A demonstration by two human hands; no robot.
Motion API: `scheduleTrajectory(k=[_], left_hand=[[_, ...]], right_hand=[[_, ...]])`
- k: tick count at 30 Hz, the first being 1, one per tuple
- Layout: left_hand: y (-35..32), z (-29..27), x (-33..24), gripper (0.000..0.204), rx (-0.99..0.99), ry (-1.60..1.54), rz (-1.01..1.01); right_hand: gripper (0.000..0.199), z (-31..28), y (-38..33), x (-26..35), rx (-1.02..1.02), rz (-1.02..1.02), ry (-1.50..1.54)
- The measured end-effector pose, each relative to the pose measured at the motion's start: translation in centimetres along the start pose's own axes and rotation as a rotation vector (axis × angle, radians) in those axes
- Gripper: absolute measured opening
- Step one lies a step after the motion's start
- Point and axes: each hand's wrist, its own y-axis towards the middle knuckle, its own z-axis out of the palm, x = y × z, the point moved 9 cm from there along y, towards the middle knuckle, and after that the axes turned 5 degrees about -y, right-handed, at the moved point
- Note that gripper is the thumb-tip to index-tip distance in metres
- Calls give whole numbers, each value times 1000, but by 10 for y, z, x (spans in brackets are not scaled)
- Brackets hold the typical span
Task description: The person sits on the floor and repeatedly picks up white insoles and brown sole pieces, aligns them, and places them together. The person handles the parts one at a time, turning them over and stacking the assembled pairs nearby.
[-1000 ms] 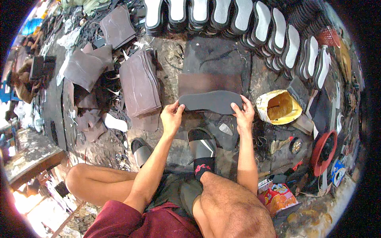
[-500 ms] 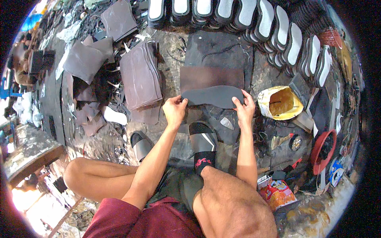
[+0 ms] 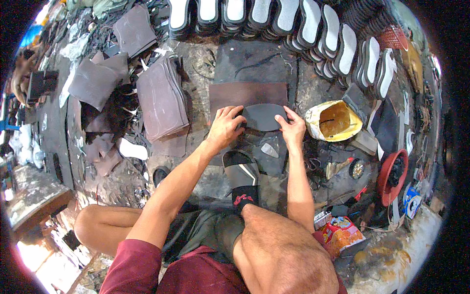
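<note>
A dark grey shoe sole (image 3: 264, 117) lies lengthwise along the near edge of a brown rectangular sheet (image 3: 248, 93), overlapping it. Over the sole's left end is my left hand (image 3: 226, 128), fingers bent and gripping it, hiding that end. My right hand (image 3: 293, 128) holds the opposite end, thumb on the near side and fingers at the far side. Beneath the brown sheet is a dark work board (image 3: 245, 61). A yellowish open container (image 3: 335, 122) stands just right of my right hand.
Stacks of soles with white tops (image 3: 286, 17) curve along the far side and right. Left of the board lies a pile of brown sheets (image 3: 159, 100). A red round basin (image 3: 393, 176) and a red snack packet (image 3: 341, 234) are at the right. Scraps litter the floor.
My left hand has moved from the sole's left tip to lie further over it, covering more of that end. My right hand stays at the right end. The whole view has shifted slightly.
</note>
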Motion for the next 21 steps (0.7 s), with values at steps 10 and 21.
scheduleTrajectory(k=[10, 21], left_hand=[[19, -29, 11, 42, 225, -891, -362], [10, -99, -68, 52, 74, -1657, -488]], right_hand=[[62, -57, -80, 17, -551, 24, 525], [70, -76, -53, 177, 239, -84, 868]])
